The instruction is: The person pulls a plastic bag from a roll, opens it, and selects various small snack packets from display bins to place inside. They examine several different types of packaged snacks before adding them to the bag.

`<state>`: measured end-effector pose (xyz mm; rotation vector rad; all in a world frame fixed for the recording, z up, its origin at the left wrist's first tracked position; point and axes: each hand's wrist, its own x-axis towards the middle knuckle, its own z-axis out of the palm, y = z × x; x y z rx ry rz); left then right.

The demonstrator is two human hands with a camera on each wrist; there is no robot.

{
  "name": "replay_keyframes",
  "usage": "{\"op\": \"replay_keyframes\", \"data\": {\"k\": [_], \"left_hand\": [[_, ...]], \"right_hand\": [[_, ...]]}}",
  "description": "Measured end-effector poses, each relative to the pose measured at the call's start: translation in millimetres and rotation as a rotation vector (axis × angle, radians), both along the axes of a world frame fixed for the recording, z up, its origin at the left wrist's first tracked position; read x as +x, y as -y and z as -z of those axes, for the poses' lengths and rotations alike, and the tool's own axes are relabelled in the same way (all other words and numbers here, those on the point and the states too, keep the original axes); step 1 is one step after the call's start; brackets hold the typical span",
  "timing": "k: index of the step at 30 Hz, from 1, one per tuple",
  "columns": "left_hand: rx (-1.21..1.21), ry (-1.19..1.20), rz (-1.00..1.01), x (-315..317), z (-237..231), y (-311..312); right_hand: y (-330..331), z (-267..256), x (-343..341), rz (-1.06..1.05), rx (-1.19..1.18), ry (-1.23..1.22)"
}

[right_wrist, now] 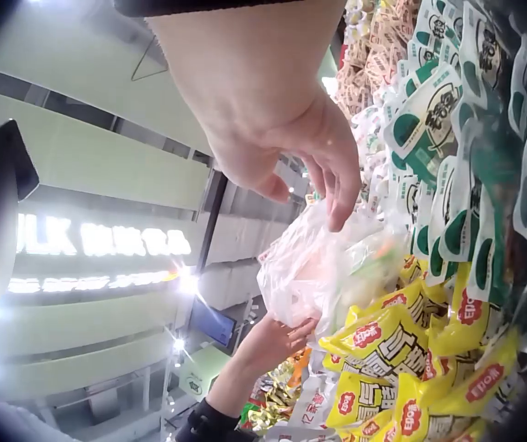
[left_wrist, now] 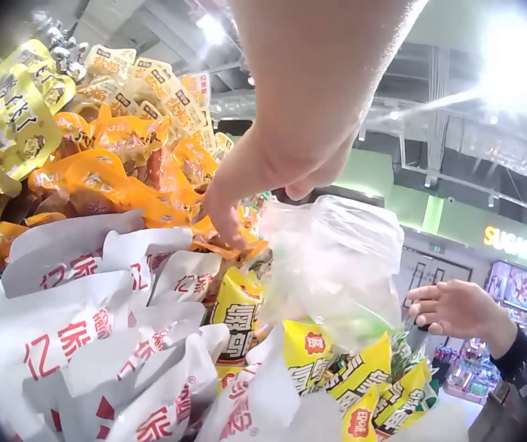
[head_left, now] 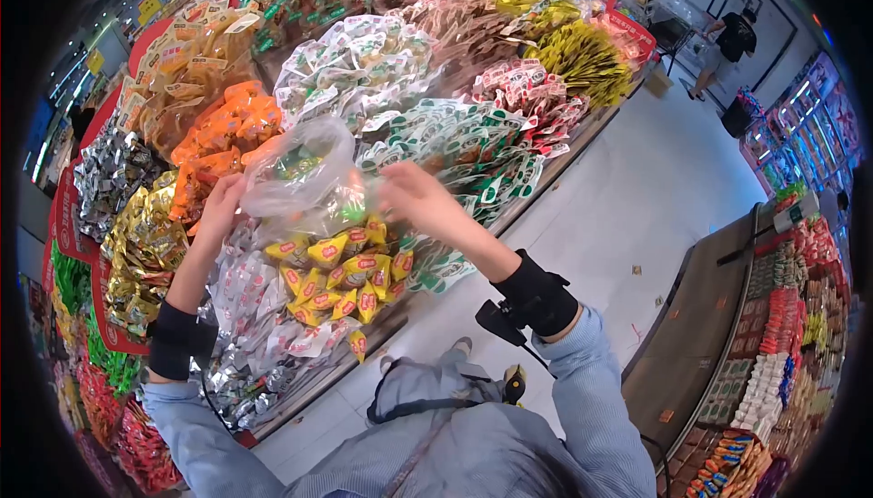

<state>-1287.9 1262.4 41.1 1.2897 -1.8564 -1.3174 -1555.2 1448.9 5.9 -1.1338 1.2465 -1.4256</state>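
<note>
A translucent plastic bag [head_left: 305, 171] with wrapped snacks in it stands mouth up on the snack pile, in the middle of the head view. At its left edge is my left hand [head_left: 221, 207], fingers relaxed; in the right wrist view the left fingertips [right_wrist: 302, 328] are against the plastic. My right hand [head_left: 418, 196] hovers on the bag's other side with loosely bent fingers and nothing between them. In the left wrist view the right hand [left_wrist: 461, 308] is apart from the bag. Yellow packets [head_left: 341, 271] lie just in front of the bag.
White packets with red print [left_wrist: 79, 341], orange packets [head_left: 236, 120] and green-and-white packets [head_left: 464, 148] surround the bag. The display's edge [head_left: 555, 175] runs along the right, beside the floor aisle. Another shelf [head_left: 700, 316] stands right. A person [head_left: 732, 39] is far back.
</note>
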Motion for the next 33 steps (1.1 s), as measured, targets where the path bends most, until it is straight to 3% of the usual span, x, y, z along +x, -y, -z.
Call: {"op": "replay_keyframes", "data": {"k": [1, 4, 7, 14, 19, 22, 27, 30, 33], "left_hand": [[-0.101, -0.045, -0.012, 9.1, -3.0, -6.0], [-0.413, -0.169, -0.093, 11.3, -8.2, -37.1], [-0.425, -0.263, -0.117, -7.1, -22.6, -87.7], [-0.013, -0.369, 0.147, -55.6, -6.2, -139.7], [0.202, -0.389, 0.285, -86.3, 4.1, -145.7], [0.24, -0.377, 0.326, -92.4, 5.7, -146.1], [0.173, -0.33, 0.366, -97.3, 3.6, -141.6], [0.163, -0.312, 0.388, -97.5, 6.2, -140.4], [0.209, -0.304, 0.386, -103.9, 2.9, -141.9]], "right_hand": [[-13.9, -1.3, -7.0, -0.002, 0.001, 0.121], [-27.5, 0.8, -27.8, -0.03, -0.094, 0.089], [-35.0, -0.6, -50.1, 0.056, -0.127, 0.138], [-27.8, 18.7, -133.2, 0.425, -0.21, -0.032], [-5.3, 26.9, -199.4, 0.66, -0.057, -0.477], [10.2, 30.8, -234.6, 0.607, -0.115, -1.046], [23.7, 41.2, -255.5, 0.467, 0.128, -0.882], [26.1, 39.1, -259.1, 0.417, 0.231, -0.973], [25.4, 47.1, -265.6, 0.403, 0.139, -0.935]]}}
